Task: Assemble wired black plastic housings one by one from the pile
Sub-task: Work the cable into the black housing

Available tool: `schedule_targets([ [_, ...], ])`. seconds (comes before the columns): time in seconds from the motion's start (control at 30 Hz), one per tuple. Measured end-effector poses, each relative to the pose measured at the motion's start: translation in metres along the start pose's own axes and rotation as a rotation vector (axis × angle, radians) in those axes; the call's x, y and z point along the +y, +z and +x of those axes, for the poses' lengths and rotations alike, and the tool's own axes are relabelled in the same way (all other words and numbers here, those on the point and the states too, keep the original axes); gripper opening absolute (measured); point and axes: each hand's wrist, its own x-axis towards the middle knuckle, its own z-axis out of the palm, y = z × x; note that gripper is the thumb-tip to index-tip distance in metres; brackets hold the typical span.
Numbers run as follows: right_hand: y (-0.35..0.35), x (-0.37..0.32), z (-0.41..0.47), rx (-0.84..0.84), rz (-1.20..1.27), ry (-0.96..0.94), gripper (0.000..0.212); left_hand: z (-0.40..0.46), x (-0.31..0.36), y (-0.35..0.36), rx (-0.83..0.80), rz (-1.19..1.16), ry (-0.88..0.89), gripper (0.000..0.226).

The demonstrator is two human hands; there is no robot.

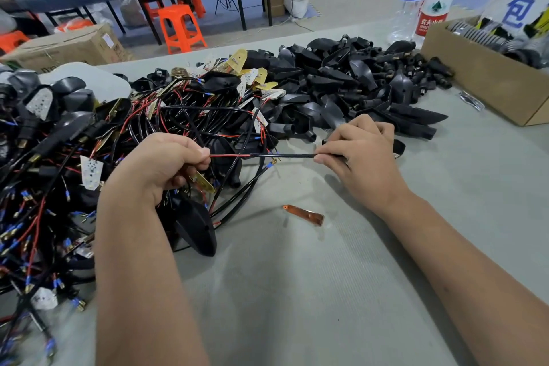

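Note:
My left hand (160, 166) pinches the red and black wire (267, 155) at its bare red end, with a small yellow circuit board (202, 183) showing below its fingers. The wire runs taut and level to my right hand (361, 157), which pinches its black sheath and also grips a black plastic housing (398, 148), mostly hidden behind the fingers. A pile of empty black housings (356, 89) lies beyond my hands. A tangle of wired boards and housings (89, 142) covers the table's left side.
A small copper strip (304, 215) lies on the grey table cover (297, 291) between my forearms. A cardboard box (487, 83) of parts stands at the right, two plastic bottles (427, 0) behind it. Orange stools and another table stand further back.

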Motion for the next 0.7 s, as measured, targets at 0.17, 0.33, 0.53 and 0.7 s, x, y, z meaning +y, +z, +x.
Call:
schedule_targets([
  [0.17,-0.001,0.0,0.0,-0.018,0.011,0.01,0.011,0.003,-0.003,-0.003,0.034,0.007,-0.032,0.025],
  [0.33,-0.006,0.008,0.0,0.03,-0.039,0.102,0.024,-0.002,0.0,-0.009,0.045,0.207,0.019,0.034],
  [0.53,-0.01,0.02,-0.002,0.237,0.032,0.493,0.025,-0.013,0.027,-0.001,0.195,0.551,0.087,0.017],
  [0.7,-0.009,0.019,0.0,0.112,0.061,0.497,0.025,-0.005,0.059,0.081,0.027,0.385,0.49,0.017],
])
